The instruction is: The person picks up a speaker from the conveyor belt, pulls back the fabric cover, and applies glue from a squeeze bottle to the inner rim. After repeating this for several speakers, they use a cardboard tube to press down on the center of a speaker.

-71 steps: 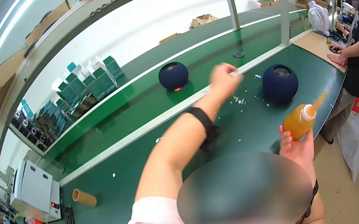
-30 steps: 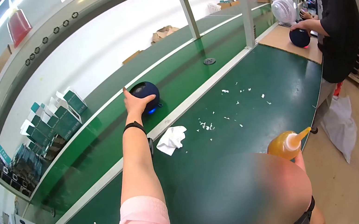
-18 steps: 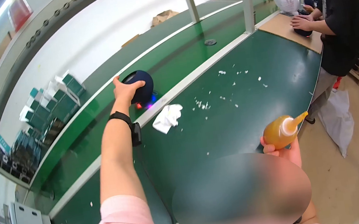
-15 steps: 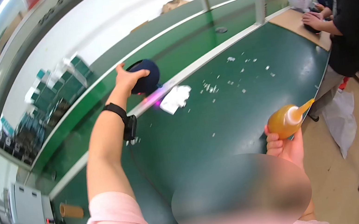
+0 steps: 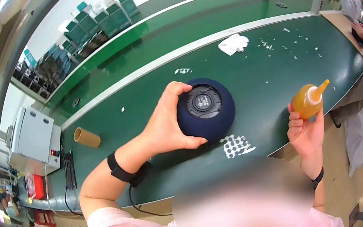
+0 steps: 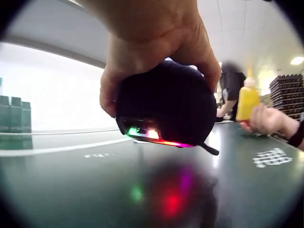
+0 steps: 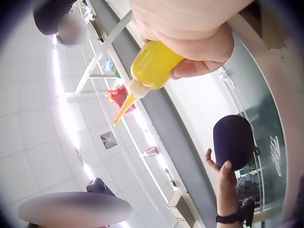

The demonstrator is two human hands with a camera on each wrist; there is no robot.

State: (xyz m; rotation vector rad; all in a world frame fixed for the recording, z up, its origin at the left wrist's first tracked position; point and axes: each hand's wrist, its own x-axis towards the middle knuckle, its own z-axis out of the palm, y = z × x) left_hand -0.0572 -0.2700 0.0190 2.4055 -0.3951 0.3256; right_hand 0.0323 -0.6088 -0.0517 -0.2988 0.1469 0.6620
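The left hand's (image 5: 165, 130) thumb and fingers are curled round the side of a dark navy round speaker (image 5: 207, 109), grasping it firmly, with its round base plate turned up toward the person. From the left wrist view a strip of coloured light glows along the speaker's lower edge and reflects red in the green workbench (image 5: 280, 74) beneath. It looks to be held just clear of the surface, though I can't be sure of the gap. A black strap sits on that wrist. The right hand (image 5: 306, 134) is wrapped round the body of an orange-yellow squeeze bottle (image 5: 310, 100), fingers clenched on it, nozzle pointing up and away, off the near edge of the bench and apart from the speaker. Just beside the speaker, on the near side, lies a small white perforated sheet (image 5: 237, 145). Further left lies a cardboard tube (image 5: 86, 137), and beyond it stands a grey metal box (image 5: 31, 139). A crumpled white cloth (image 5: 233, 44) lies by the bench's far rail, and teal cartons (image 5: 100, 19) are stacked further back.
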